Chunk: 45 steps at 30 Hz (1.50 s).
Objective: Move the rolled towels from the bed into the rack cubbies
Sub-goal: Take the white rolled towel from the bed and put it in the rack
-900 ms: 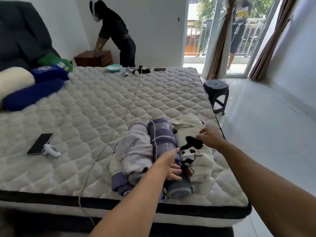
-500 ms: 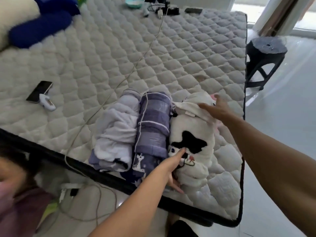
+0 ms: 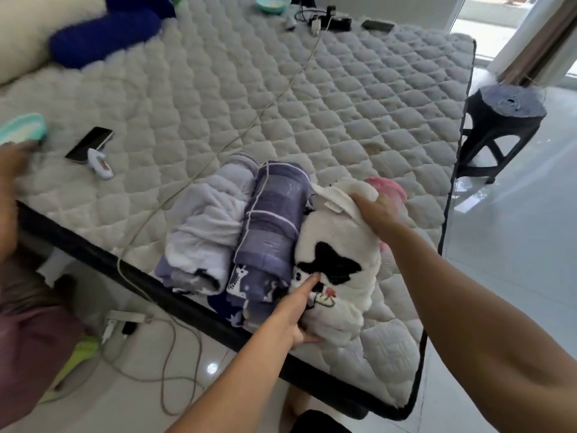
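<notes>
Three rolled towels lie side by side near the front corner of the quilted bed [image 3: 359, 98]: a pale lilac roll [image 3: 206, 232] on the left, a purple checked roll [image 3: 271, 226] in the middle, and a white roll with black patches [image 3: 340, 245] on the right. My left hand [image 3: 296, 310] grips the near end of the white roll, fingers tucked beside the purple one. My right hand [image 3: 374, 207] rests on the white roll's far end, fingers curled over its top. A pink cloth [image 3: 387, 187] peeks out behind it. No rack is in view.
A phone [image 3: 89, 144] and a small white device [image 3: 101, 164] lie on the bed at left, with a cable [image 3: 249, 126] running across it. Another person's hand [image 3: 12, 164] is at the far left. A black stool [image 3: 499, 126] stands right of the bed. Cords lie on the floor.
The view has tilted down and closer to the towels. Both my hands have settled onto the white roll, the left sliding from the purple roll to the white roll's near end.
</notes>
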Tool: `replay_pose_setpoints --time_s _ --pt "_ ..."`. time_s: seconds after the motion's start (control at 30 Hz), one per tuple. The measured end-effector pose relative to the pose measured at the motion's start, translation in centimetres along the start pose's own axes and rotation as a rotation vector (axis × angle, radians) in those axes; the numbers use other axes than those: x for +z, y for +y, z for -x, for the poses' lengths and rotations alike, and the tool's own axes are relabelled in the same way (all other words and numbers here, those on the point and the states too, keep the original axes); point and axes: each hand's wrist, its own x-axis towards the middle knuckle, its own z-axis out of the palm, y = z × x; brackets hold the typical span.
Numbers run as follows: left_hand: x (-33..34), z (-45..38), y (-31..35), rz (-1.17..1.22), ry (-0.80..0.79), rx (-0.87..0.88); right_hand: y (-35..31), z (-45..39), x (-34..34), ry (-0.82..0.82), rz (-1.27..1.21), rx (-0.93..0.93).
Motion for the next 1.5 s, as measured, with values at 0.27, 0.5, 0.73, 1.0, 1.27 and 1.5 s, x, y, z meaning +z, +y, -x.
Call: replay_pose_setpoints --time_s 0.27,0.5,0.73,1.0,1.27,1.5 --pt "-3.5 7.1 -5.2 0.003 0.01 0.11 2.2 12.3 -0.9 0.093 -0.314 -0.192" --pt "-12.1 15.5 -12.6 0.125 0.153 0.329 1.5 26.0 2.3 -0.053 -0.284 -0.406" --pt "-26.2 25.2 -22.4 0.429 0.429 0.545 -3.4 42.1 14.0 -0.507 -0.174 -0.764" --pt "-40.1 33.8 -32.8 0.818 0.72 0.808 -7.5 61.6 26.5 -0.974 -0.101 -1.106" --pt "-52.2 40.7 -41.4 1.304 0.986 1.105 -9.2 82.7 37.6 -1.483 -0.089 -1.482" --pt "-58.0 45.4 -47.9 1.744 1.244 1.212 -7.7 98.0 43.6 -1.91 -0.039 -1.699"
